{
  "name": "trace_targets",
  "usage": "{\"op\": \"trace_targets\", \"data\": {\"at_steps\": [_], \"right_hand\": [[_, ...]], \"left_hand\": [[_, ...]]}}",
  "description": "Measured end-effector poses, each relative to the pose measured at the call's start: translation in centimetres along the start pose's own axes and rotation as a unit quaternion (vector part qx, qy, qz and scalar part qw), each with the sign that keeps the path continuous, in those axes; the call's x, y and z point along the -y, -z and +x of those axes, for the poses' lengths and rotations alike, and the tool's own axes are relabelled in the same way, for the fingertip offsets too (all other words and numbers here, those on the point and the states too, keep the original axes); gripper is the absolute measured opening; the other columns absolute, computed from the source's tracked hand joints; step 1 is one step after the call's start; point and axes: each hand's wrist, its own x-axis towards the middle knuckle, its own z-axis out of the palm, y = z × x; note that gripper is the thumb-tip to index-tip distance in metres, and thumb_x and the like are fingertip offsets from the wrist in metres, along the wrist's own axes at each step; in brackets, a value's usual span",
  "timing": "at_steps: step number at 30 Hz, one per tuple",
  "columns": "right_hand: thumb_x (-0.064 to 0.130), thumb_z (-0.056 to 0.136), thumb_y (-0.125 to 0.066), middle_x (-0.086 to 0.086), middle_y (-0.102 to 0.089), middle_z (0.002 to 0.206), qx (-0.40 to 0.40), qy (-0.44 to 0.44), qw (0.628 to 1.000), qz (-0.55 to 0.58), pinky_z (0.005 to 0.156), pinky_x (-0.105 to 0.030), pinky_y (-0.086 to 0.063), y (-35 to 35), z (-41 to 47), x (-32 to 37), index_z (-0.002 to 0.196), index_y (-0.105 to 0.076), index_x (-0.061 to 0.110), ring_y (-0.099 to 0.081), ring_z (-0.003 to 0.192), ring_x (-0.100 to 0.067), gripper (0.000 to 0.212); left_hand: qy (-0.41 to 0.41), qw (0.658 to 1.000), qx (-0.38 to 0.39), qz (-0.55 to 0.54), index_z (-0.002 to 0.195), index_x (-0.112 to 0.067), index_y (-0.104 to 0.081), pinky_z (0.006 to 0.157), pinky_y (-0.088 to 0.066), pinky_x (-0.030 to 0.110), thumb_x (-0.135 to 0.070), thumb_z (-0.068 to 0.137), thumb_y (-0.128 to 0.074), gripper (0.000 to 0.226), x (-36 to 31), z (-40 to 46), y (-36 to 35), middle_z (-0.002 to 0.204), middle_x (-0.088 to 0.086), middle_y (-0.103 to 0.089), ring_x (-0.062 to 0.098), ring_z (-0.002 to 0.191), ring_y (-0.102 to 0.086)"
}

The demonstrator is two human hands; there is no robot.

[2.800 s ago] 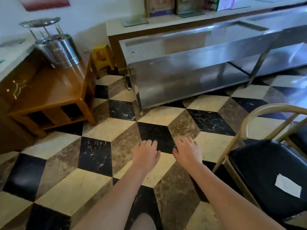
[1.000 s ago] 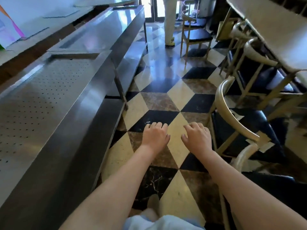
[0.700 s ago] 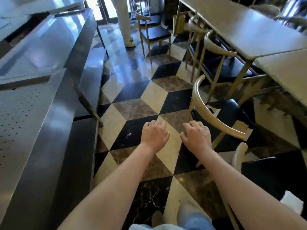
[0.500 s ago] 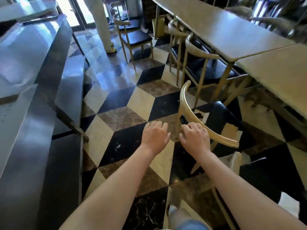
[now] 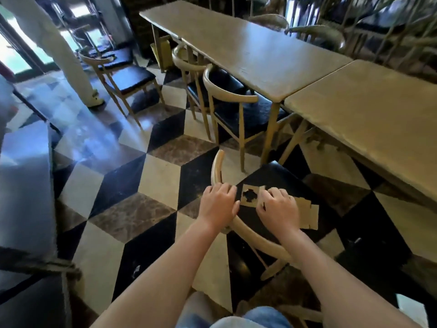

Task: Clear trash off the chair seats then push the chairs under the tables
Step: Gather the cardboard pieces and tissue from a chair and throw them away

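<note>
A wooden chair with a curved back rail (image 5: 250,233) and a black seat (image 5: 279,176) stands just in front of me, pulled out from the nearer table (image 5: 378,119). A flattened brown cardboard piece (image 5: 308,215) with a cut-out hole lies on that seat. My left hand (image 5: 218,203) rests palm down at the back rail, fingers loosely together. My right hand (image 5: 279,209) is palm down over the cardboard, its fingertips on or just above it and covering the middle. A white scrap of paper (image 5: 411,308) shows at the bottom right on another dark seat.
A second long table (image 5: 248,48) has two chairs (image 5: 227,95) tucked partly under it. One more chair (image 5: 127,76) stands out in the aisle beside a person's legs (image 5: 59,43). A steel counter (image 5: 23,185) runs along the left over the checkered floor.
I have turned right from the steel counter toward the tables and come up to the chair. Both hands moved from hovering over the floor to the back rail and the cardboard.
</note>
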Motion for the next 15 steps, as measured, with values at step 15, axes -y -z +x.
{"op": "trace_targets", "data": {"at_steps": [15], "right_hand": [[0.033,0.090,-0.049,-0.003,-0.058,0.116,0.088,-0.339,0.936,-0.011,0.090,-0.035,-0.044,-5.5,7.9,-9.7,0.120,-0.055,0.018,-0.051,0.108,-0.021,0.035]], "left_hand": [[-0.241,0.950,0.197,0.023,0.122,-0.018,-0.052,0.099,-0.039,0.038,-0.035,0.091,-0.050,0.036,1.9,20.2,-10.7,0.124,0.003,-0.058,0.022,0.118,-0.049]]}}
